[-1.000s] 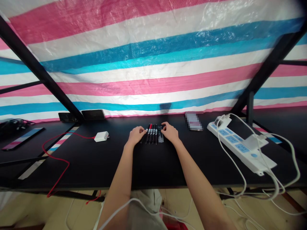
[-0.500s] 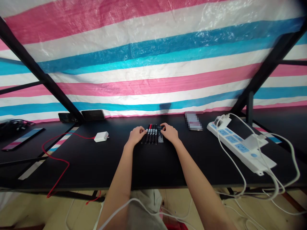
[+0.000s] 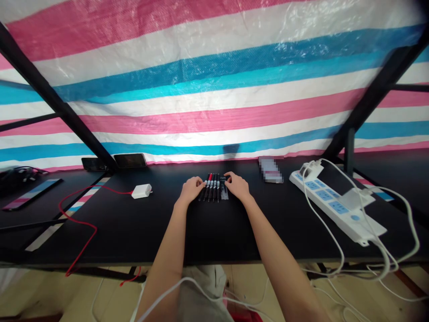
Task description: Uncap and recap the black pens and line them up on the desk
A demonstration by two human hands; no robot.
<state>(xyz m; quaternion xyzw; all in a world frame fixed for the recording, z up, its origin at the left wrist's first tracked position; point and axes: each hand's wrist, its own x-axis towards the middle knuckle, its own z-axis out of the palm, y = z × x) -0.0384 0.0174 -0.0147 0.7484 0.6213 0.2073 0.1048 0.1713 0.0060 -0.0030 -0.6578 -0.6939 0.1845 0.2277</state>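
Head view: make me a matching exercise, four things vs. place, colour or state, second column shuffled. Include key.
Things:
1. pens
2. charger
3. power strip
4. left hand

Place, colour or state:
A. white and blue, towards the right of the picture
B. at the left end of a row
C. side by side, mostly black
D. joined to a red cable

Pairs: 1-C, 2-D, 3-A, 4-B

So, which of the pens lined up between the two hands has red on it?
The red-ended pen, nearer the left hand than the right: its far end is bright red, while no other pen shows red.
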